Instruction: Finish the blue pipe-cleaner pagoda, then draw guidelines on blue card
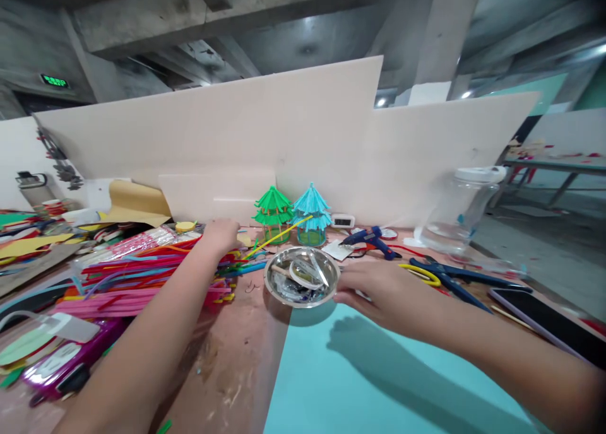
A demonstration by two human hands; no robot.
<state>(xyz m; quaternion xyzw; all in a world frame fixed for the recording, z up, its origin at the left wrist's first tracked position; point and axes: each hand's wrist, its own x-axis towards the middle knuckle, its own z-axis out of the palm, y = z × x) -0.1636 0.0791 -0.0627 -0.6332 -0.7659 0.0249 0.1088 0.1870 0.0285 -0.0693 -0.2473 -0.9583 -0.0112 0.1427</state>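
Observation:
My right hand grips the right rim of a shiny metal bowl. The bowl holds scraps, clear plastic bits and a small stick, and it overlaps the far edge of a light-blue sheet. My left hand reaches over the far end of a pile of coloured pipe cleaners; its fingers are hidden from view. Beyond the bowl stand a green paper pavilion and a blue one. A yellow pipe cleaner slants in front of them.
A blue glue gun, dark-handled pliers, a phone and a clear water jug lie or stand to the right. At left are a purple device and coloured paper. A white board closes the back.

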